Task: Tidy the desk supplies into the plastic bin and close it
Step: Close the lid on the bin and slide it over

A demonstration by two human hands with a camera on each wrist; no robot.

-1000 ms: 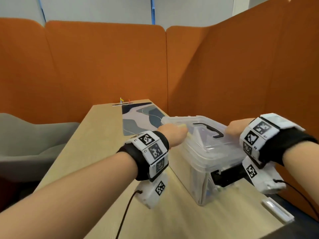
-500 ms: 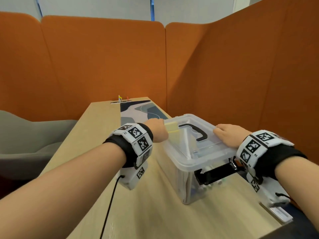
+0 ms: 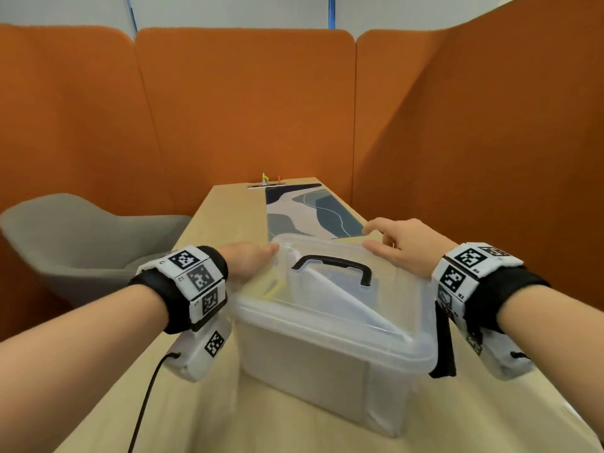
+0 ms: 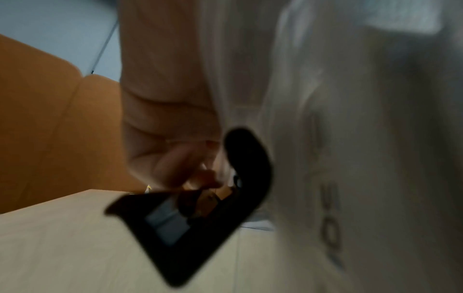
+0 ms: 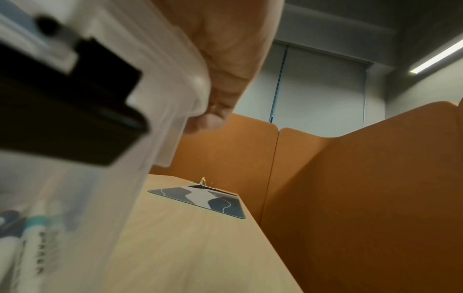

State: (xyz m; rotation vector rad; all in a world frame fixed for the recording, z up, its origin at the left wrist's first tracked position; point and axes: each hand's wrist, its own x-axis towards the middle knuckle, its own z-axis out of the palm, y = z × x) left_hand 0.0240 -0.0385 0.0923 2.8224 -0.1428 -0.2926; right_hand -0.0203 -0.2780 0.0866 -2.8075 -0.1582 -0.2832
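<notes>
The clear plastic bin (image 3: 313,364) stands on the desk in front of me with its lid (image 3: 385,289) on and a black handle (image 3: 336,264) on top. My left hand (image 3: 250,259) grips the lid's left edge, its fingers (image 4: 175,164) curled under the rim beside a black latch (image 4: 190,228) that sticks out unfastened. My right hand (image 3: 395,245) holds the far right corner, thumb on the lid. The right latch (image 3: 443,338) hangs loose. Markers (image 5: 32,237) and a white sheet (image 3: 343,302) show through the plastic.
A patterned desk mat (image 3: 310,210) lies beyond the bin, with a small metal clip (image 3: 266,183) at the desk's far end. A grey chair (image 3: 81,250) stands left of the desk. Orange partitions (image 3: 245,109) close off the back and right.
The bin has turned on the desk so a long side now faces me. Both hands moved with it, and the right latch swung round to the right.
</notes>
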